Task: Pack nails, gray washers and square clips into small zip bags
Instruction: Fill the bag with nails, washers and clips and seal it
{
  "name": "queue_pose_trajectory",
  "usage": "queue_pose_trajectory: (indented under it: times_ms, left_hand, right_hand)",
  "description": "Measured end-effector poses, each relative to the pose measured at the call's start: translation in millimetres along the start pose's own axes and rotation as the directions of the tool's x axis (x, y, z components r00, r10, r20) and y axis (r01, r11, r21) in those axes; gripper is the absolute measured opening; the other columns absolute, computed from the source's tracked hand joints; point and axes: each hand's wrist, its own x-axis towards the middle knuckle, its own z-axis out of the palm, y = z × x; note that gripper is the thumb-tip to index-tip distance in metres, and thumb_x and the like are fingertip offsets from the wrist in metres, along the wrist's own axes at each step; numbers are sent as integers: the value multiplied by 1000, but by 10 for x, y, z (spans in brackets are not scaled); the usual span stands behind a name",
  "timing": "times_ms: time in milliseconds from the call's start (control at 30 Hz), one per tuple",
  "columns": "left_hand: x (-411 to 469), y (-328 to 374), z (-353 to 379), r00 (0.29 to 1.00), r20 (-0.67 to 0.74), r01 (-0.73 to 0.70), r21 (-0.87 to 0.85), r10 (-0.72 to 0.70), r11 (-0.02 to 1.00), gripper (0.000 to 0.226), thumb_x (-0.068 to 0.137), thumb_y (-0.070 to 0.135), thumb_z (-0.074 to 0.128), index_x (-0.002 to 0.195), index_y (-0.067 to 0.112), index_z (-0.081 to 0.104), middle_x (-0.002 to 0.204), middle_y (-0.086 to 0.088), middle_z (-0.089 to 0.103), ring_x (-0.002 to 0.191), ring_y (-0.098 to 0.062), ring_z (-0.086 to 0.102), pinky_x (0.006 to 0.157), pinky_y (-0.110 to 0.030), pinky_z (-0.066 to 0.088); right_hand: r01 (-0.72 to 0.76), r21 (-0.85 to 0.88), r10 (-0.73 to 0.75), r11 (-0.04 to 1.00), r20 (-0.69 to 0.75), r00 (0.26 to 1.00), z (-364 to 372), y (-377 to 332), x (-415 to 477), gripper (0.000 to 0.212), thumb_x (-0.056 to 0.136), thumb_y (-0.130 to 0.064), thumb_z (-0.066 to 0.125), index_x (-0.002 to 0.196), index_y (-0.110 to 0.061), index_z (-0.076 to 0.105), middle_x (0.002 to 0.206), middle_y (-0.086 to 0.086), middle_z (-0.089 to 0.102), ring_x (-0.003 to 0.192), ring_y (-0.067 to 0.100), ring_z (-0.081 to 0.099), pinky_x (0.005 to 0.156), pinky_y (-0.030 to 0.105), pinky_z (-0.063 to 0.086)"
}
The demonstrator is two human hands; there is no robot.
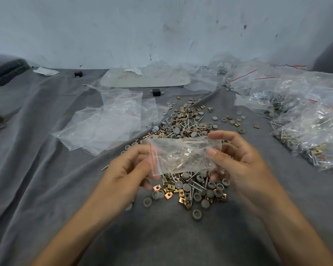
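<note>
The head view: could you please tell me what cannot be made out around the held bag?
Head view: the count of parts in the small zip bag; crinkled, glaring plastic blurs them.
Whether its zip is sealed; the left hand and right hand cover its ends.
How far the filled bags run; the right edge cuts them.
The writing on the pale board; too small, under plastic.
</note>
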Motion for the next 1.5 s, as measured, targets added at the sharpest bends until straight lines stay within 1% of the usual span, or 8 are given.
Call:
queue_pose_trajectory:
  times_ms: [267, 400, 533, 667, 833, 1067, 1200, 1500]
  left_hand:
    - [32, -18, -30, 989, -3, 149, -79, -150, 986, 36, 98, 5, 56, 106, 33, 77, 73, -9, 68, 63, -18, 60, 57, -23, 50]
    - [27, -9, -40, 986, 57, 152, 39, -154, 988, 56, 94, 3, 50, 119, 50, 68, 58, -1, 57, 50, -12, 52, 50, -25, 42]
    - [-7, -24, 46, 972, 187, 132, 73, -143, 989, 56, 90, 7, 51, 122, 50, 66, 62, -10, 54, 52, -12, 49, 49, -19, 42]
    - [-61, -53, 152, 921, 371, 85, 103, -118, 991, 51, 94, -2, 55, 122, 39, 67, 69, -13, 64, 56, -18, 54, 51, -24, 44]
    - [-92, -63, 194, 898, 425, 70, 123, -116, 990, 35, 89, 5, 58, 114, 27, 68, 56, 4, 55, 48, -8, 49, 48, -19, 41]
    - [-87, -136, 226, 934, 346, 26, 188, -91, 982, 34, 83, 23, 52, 111, 37, 67, 65, -11, 60, 53, -10, 54, 54, -25, 44]
    - [-104, -218, 282, 949, 293, 47, 224, -114, 973, 32, 86, 32, 50, 110, 49, 62, 62, 3, 60, 58, -7, 56, 57, -26, 46]
    - [-112, -240, 267, 951, 294, 35, 186, -90, 982, 51, 93, 30, 53, 122, 71, 47, 66, 7, 62, 63, -7, 59, 59, -29, 48]
  right_hand:
    - [2, -97, -3, 995, -10, 1000, -72, -6, 9, 17, 88, -26, 69, 102, -31, 75, 72, 4, 60, 54, 13, 52, 45, 25, 48]
    - [96, -484, -175, 870, -122, 977, -167, -14, 48, 13, 94, -42, 63, 102, -39, 72, 81, -10, 66, 70, 7, 59, 62, 31, 52]
    - [352, -550, -267, 757, 231, 936, -3, -221, -63, 31, 83, -59, 72, 110, -44, 69, 127, -19, 63, 124, 3, 58, 98, 22, 48]
    - [451, -636, 6, 627, 582, 813, 209, -351, -216, 62, 70, -69, 79, 127, -63, 54, 154, -33, 29, 147, -10, 21, 113, 19, 27]
    - [464, -691, 107, 554, 612, 784, 222, -335, -246, 64, 75, -67, 76, 130, -67, 42, 144, -42, 31, 138, -14, 31, 114, 25, 32]
    - [442, -701, 44, 560, 558, 829, 124, -353, -226, 49, 76, -64, 75, 116, -49, 52, 129, -31, 54, 125, -6, 51, 100, 22, 45]
    - [395, -727, 14, 561, 485, 874, 112, -343, -217, 60, 77, -55, 82, 127, -52, 48, 119, -30, 61, 113, -6, 58, 87, 13, 44]
    - [235, -687, 92, 688, 404, 910, 23, -205, -153, 76, 66, -59, 86, 134, -54, 51, 125, -34, 60, 117, -11, 57, 97, 19, 49]
